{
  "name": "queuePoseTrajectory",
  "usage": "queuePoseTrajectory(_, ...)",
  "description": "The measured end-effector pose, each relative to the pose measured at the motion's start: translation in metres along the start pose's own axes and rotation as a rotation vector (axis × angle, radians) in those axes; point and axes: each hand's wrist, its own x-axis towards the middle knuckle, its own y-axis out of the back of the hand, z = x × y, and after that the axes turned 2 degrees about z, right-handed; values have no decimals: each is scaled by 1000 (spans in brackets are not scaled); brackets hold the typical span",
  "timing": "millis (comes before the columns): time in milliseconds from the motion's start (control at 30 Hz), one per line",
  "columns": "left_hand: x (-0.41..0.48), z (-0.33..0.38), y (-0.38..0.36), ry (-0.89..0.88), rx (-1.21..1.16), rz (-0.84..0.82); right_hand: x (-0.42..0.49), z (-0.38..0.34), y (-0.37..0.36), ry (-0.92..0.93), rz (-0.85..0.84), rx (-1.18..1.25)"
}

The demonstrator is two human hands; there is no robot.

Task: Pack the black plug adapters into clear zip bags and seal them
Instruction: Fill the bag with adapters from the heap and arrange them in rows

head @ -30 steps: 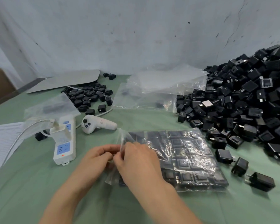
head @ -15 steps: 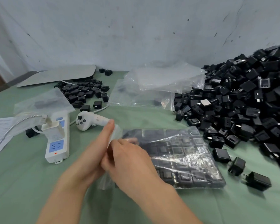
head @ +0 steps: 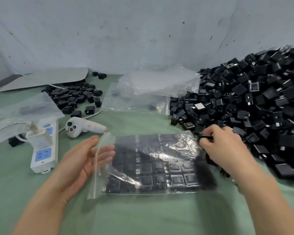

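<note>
A clear zip bag (head: 151,163) lies flat on the green-covered desk (head: 143,214), in the middle near the front edge. It is filled with black adapters packed side by side in rows, and its zip end points toward the left edge. The left hand (head: 81,160) is at that end, palm turned to the bag. Its grip is open, the fingers straight, and the fingertips show through the clear plastic. The right hand (head: 222,146) is at the bag's other end, its grip closed, fingers curled round one black adapter (head: 205,137) at the foot of a big pile (head: 253,99) of loose adapters. This pile covers the right side of the desk up to the back right corner. Empty clear bags (head: 151,92) lie crumpled at the back edge beside the pile. A smaller heap (head: 75,97) of adapters sits toward the back left. A white controller (head: 85,128) lies just behind the left hand. A white power strip (head: 44,150) lies near the left edge.
</note>
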Motion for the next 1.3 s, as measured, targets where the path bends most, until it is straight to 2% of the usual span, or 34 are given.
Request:
queuePoseTrajectory(100,-8,1,5,-63,-106,153,-3,24,-3,-72,-45,-88)
queuePoseTrajectory(267,-26,-3,3,-116,-224,255,2,31,-13,37,-11,-126)
queuePoseTrajectory(500,-40,-8,-1,-287,-127,408,8,34,-19,69,57,-157)
queuePoseTrajectory(567,-44,-9,-4,-347,-110,433,10,34,-14,70,84,-87)
queuePoseTrajectory(633,-48,-7,-7,-427,-76,426,11,29,-2,51,120,171)
queuePoseTrajectory(700,-53,-2,-14,-509,-34,364,7,16,9,53,85,560)
queuePoseTrajectory(800,-60,-1,-34,-528,-10,150,-8,-22,15,119,-219,1237)
queuePoseTrajectory(833,-62,-2,-41,-510,1,71,-13,-36,12,144,-311,1365)
queuePoseTrajectory(867,-64,-4,-48,-498,27,10,-18,-50,6,192,-342,1389)
queuePoseTrajectory(1033,-67,-11,-68,-464,177,-33,-47,-107,-28,649,-103,853)
queuePoseTrajectory(1200,-67,-6,-51,-425,164,40,-62,-127,-46,881,41,738)
queuePoseTrajectory(1300,-64,-1,-40,-378,125,29,-63,-129,-48,859,-54,794)
